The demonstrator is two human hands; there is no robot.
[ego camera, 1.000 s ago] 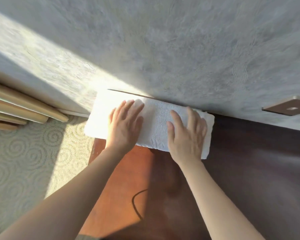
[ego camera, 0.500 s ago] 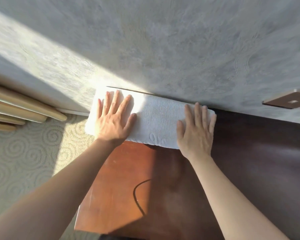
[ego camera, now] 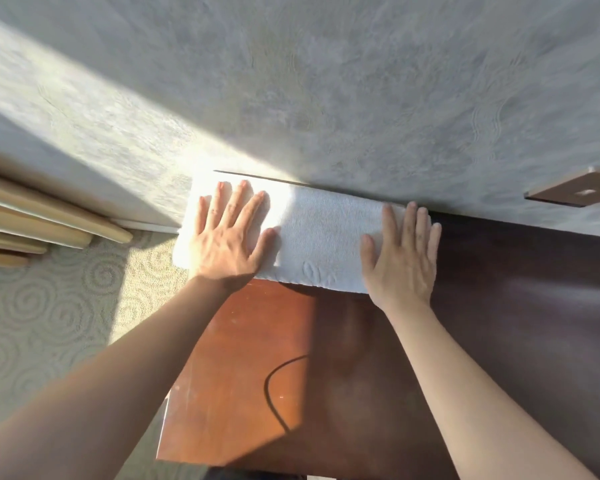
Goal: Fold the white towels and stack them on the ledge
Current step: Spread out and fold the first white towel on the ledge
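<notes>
Towel (ego camera: 319, 244) under flat left hand (ego camera: 227, 244), right hand (ego camera: 400, 259).

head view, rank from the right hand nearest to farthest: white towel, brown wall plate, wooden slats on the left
1. White towel: directly under the right hand.
2. Brown wall plate: on the wall, up and right.
3. Wooden slats: far left, by the carpet.

hard sunlight from left | towel (ego camera: 291, 233) overexposed | edges warped
</notes>
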